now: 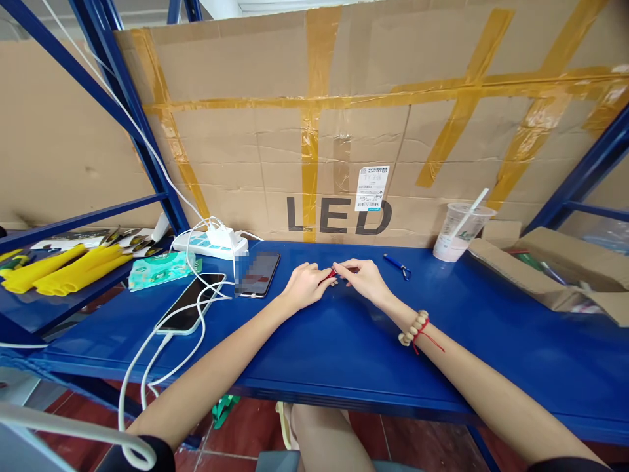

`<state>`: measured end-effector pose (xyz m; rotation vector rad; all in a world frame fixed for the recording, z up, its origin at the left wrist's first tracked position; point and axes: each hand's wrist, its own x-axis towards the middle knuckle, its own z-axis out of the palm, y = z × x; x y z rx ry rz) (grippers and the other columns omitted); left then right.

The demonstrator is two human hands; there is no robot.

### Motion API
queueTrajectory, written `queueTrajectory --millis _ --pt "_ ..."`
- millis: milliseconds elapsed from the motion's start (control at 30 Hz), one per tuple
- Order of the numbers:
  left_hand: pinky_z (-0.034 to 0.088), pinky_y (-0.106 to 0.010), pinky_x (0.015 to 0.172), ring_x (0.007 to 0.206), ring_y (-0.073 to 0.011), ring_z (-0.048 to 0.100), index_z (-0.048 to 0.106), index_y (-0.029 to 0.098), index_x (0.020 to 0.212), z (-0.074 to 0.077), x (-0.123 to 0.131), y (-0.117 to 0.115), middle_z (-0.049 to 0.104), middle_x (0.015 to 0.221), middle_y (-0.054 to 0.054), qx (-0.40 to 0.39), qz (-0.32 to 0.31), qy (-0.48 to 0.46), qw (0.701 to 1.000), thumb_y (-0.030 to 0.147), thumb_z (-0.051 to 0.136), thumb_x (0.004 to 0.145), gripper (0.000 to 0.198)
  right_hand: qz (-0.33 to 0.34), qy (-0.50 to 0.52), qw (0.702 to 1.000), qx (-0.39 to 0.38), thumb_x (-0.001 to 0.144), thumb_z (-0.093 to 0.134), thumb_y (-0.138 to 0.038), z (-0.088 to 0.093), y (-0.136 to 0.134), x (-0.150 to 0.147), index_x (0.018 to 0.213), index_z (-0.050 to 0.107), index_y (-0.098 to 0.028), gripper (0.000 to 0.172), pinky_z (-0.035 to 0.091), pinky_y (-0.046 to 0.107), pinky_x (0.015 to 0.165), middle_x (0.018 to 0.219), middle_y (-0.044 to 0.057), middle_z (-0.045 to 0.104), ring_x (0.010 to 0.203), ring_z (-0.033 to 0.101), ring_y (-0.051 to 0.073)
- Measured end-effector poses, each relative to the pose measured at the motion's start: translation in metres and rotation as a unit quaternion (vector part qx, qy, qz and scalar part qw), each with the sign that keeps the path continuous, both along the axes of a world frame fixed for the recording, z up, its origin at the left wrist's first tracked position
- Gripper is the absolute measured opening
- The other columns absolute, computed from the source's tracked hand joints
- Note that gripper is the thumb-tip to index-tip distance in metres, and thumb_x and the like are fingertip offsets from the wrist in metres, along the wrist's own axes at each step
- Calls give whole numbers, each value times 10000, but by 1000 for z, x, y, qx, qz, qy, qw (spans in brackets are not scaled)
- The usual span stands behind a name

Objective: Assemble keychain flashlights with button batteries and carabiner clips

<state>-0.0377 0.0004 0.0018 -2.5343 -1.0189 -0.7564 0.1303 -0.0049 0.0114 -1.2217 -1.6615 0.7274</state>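
Over the middle of the blue shelf top, my left hand [309,286] is closed around a small red object [332,273], mostly covered by the fingers, so its kind is unclear. My right hand [364,278] meets it from the other side, thumb and fingertips pinched at the red object's end. A beaded bracelet [415,328] with a red string circles the right wrist. Just beyond the right hand lies a small blue tool or pen-like piece [397,267] with a metal loop at one end.
Left of my hands lie two phones, one dark [260,274] and one charging [189,308], with white cables, a power strip [211,244] and a tissue pack [164,270]. A plastic cup [455,236] and an open carton [550,275] stand right. Cardboard [275,157] walls the back.
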Motion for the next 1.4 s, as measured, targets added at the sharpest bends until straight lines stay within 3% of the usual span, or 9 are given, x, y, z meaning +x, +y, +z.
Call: queueTrajectory --millis 167,433,567,700,800,1067,1267,1400 --pt "378 -267 637 666 -154 560 652 183 870 2 1 -2 628 668 -37 -32 17 1 999 343 363 917 334 -12 -22 999 37 748 578 -398 -1 0 0 767 719 -148 287 489 218 454 763 55 694 521 584 121" --pt "405 -265 694 708 -153 573 640 231 999 8 -1 -2 635 733 -31 -73 33 -14 997 419 399 892 324 -54 -88 991 81 800 540 -379 5 5 11 796 705 -174 264 480 236 549 758 39 688 602 609 141" --pt "408 -287 739 732 -166 575 592 222 1033 9 -4 -1 637 726 -16 -86 30 5 996 482 453 848 347 -91 -270 949 132 835 530 -356 11 1 20 820 701 -234 210 418 226 595 878 13 678 762 617 152" --pt "399 -289 737 752 -169 571 607 225 937 7 -5 2 656 758 -15 -85 36 29 995 463 481 840 287 -52 -379 914 135 860 512 -335 14 -4 20 828 694 -256 202 359 212 558 878 -9 669 777 607 130" --pt "387 -284 720 772 -171 565 641 234 870 4 -5 4 676 800 -10 -86 28 44 995 432 519 828 236 -24 -402 905 135 844 543 -340 14 -5 17 805 693 -257 176 336 207 547 859 -17 674 780 604 125" --pt "355 -278 680 777 -175 555 688 247 822 8 -7 5 686 776 -7 -86 21 52 995 438 554 803 234 -34 -439 894 83 791 606 -371 13 -2 16 719 682 -243 166 283 221 503 807 -26 693 748 610 144" --pt "365 -280 698 785 -163 557 691 246 838 11 -12 7 681 802 0 -87 6 23 996 433 534 819 245 -46 -448 890 76 808 583 -280 15 -2 21 760 695 -264 123 335 221 539 891 -26 707 831 622 163" --pt "394 -276 700 793 -165 569 677 232 816 12 -14 7 684 816 3 -99 -5 20 995 428 568 794 226 -51 -445 892 58 789 599 -290 16 -1 23 760 700 -271 107 356 226 544 838 -28 715 823 630 174"
